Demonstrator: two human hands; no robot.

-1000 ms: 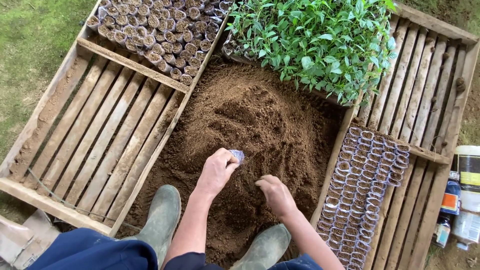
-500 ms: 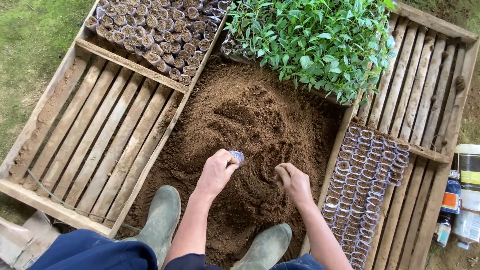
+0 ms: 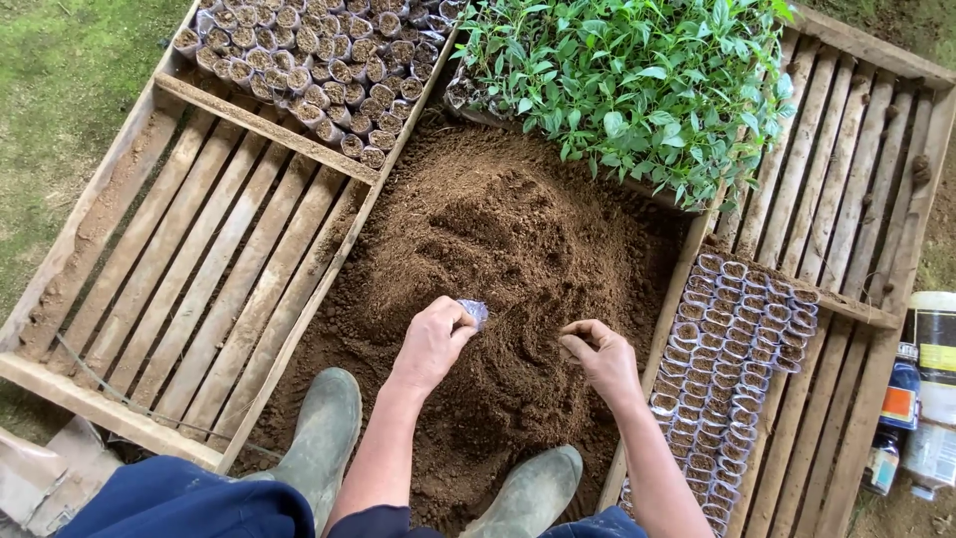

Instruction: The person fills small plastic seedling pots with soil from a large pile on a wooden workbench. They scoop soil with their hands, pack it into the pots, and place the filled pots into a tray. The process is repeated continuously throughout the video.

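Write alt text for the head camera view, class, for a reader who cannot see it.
A person's left hand pinches a small clear plastic seedling bag over a heap of brown soil, while the right hand hovers cupped beside it. Slatted wooden trays flank the soil, holding rows of soil-filled bags, with green leafy seedlings behind and green rubber boots below.

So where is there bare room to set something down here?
Bare slats lie left of the soil heap, below the upper-left pots; more lie right of the seedlings. The right-hand pots are packed tight.
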